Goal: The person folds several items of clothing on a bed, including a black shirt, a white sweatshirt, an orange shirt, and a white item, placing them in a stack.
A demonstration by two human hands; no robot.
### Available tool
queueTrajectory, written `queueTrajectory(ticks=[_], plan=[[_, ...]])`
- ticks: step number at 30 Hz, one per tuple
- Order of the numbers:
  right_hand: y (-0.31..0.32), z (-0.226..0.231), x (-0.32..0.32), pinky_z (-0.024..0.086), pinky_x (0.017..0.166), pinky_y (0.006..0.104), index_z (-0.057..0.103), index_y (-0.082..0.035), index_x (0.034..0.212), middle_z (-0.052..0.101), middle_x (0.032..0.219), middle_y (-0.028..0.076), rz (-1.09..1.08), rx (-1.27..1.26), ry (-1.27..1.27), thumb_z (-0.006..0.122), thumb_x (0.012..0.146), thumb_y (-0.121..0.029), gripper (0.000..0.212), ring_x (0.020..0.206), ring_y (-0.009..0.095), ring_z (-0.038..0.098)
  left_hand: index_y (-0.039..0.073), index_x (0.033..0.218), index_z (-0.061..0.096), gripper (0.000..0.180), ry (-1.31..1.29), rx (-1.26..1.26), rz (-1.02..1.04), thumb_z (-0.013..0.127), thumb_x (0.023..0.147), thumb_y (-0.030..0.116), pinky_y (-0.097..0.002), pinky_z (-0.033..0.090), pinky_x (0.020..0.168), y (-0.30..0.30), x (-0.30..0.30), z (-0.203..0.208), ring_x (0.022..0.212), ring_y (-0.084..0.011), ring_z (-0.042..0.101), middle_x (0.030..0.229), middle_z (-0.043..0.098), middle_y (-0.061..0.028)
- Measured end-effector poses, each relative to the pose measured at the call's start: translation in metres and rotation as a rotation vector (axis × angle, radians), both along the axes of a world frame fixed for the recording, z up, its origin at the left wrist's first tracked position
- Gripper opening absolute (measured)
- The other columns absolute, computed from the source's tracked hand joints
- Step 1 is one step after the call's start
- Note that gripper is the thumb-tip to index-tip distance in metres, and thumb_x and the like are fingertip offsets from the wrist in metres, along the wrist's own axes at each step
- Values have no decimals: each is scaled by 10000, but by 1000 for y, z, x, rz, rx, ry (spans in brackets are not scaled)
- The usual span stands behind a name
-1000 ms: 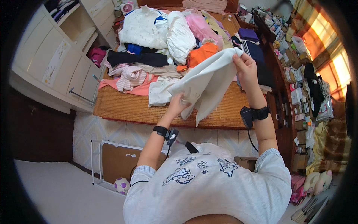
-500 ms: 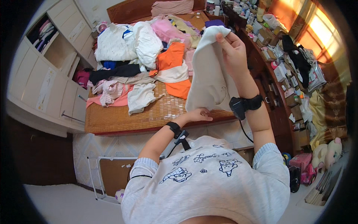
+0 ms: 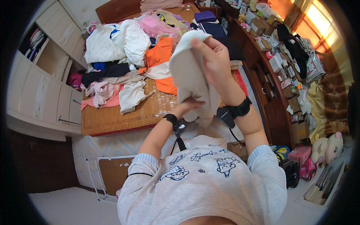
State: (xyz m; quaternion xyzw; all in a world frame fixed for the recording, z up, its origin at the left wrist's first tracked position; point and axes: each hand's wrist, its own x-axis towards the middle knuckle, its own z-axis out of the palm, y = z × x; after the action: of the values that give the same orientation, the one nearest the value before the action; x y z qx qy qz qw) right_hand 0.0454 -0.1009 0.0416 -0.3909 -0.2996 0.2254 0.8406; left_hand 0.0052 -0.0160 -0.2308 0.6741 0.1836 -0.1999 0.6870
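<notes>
Right hand (image 3: pixel 213 62) is pinched on the top of an off-white garment (image 3: pixel 187 73), held up over the bed (image 3: pixel 108 122)'s near edge; left hand (image 3: pixel 186 108) is at the lower folds, grip can't be told. Probably being straightened, so a steady lower hold seems called for.

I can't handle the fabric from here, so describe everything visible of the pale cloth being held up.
The pale cloth is off-white to beige, whiter along its top edge, and looks soft. It hangs in folds, its lower end uneven; what garment it is, I can't tell. The right hand pinches its top; the left hand touches it lower down, its grip unclear. In view, it overlaps the woven bed mat.
</notes>
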Motion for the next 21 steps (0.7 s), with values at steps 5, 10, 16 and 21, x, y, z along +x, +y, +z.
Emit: queueTrajectory(ticks=[5,10,16,21], plan=[[0,-4,6,443,662,207,596,21,932,610,855,45,-74,56,-54,620,777,-98,197,725,81,561,8,1104,514,489,-197,186,-78,683,681,185,-302,383,864,25,-30,3,987,-202,496,1090,540,-86],[-14,-40,55,417,744,214,557,9,966,600,875,40,-139,88,32,574,789,-59,190,797,102,554,36,1150,485,483,-113,34,-28,640,702,128,-303,390,879,57,-70,-37,1009,-202,507,1105,539,-83],[-41,-111,95,399,787,243,539,-12,982,559,925,32,-356,-23,212,539,814,-129,205,868,122,516,33,1080,525,305,-242,175,523,460,799,134,-261,398,745,140,-140,-65,847,-130,512,981,571,-44],[-88,-185,108,376,798,246,511,2,1002,534,938,43,-475,-214,220,525,828,-163,240,894,130,490,47,922,521,149,-415,532,800,435,803,74,-237,375,547,163,-165,0,625,-90,464,717,510,10]])
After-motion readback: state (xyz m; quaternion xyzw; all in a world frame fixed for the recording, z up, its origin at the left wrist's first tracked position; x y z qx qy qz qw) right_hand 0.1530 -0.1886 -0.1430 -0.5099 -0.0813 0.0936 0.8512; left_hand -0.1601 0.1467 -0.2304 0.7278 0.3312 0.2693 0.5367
